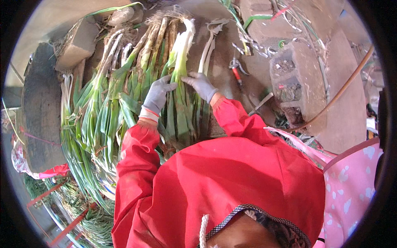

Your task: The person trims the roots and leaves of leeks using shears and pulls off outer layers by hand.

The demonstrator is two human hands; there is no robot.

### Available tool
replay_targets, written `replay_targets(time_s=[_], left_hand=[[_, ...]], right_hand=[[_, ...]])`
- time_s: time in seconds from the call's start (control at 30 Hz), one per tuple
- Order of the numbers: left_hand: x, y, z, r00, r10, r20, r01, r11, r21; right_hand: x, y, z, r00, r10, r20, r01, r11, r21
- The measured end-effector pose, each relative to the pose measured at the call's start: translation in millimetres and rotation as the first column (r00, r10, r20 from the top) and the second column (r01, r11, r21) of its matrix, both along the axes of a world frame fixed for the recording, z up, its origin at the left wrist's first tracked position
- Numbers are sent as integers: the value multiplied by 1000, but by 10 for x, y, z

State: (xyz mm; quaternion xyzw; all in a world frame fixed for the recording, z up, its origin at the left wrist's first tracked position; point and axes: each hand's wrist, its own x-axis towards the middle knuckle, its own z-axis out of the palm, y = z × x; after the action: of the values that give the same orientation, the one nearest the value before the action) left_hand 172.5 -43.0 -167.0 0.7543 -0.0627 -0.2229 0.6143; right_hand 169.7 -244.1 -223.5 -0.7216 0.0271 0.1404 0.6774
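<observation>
My left hand (pixel 158 93), in a grey glove, touches the left side of a green onion stalk with a clean white base (pixel 183 51). From the right, my gloved right hand (pixel 201 85) has its fingertips against the same stalk. Under and left of my hands lies a thick pile of long green onions (pixel 107 102), roots towards the top, with soil-stained stems. Peeled, withered skins (pixel 208 51) lie just beyond my right hand. Red-handled pruning shears (pixel 236 73) rest farther right.
A hollow concrete block (pixel 302 83) stands at the right, near a curved brown hose or rod (pixel 338 97). A brick-like block (pixel 77 42) sits at the upper left, above a dark board (pixel 43 108). More green onions (pixel 80 210) lie by a red metal frame (pixel 69 228) at the lower left.
</observation>
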Motion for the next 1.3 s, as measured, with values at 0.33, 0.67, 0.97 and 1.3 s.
replay_targets(time_s=[0.33,0.67,0.97,1.3], left_hand=[[-30,315,190,944,-32,-328,-2,995,-102],[118,-235,-68,994,-75,74,-11,624,781],[-754,272,1511,998,11,-65,17,904,426],[-1757,309,1677,982,166,-95,-110,894,434]], right_hand=[[643,-1135,928,937,133,-324,151,681,716],[791,-1113,1325,997,7,-82,46,776,629],[1452,-1952,633,786,-65,614,544,545,-638],[624,-552,1159,924,384,-1,-344,830,440]])
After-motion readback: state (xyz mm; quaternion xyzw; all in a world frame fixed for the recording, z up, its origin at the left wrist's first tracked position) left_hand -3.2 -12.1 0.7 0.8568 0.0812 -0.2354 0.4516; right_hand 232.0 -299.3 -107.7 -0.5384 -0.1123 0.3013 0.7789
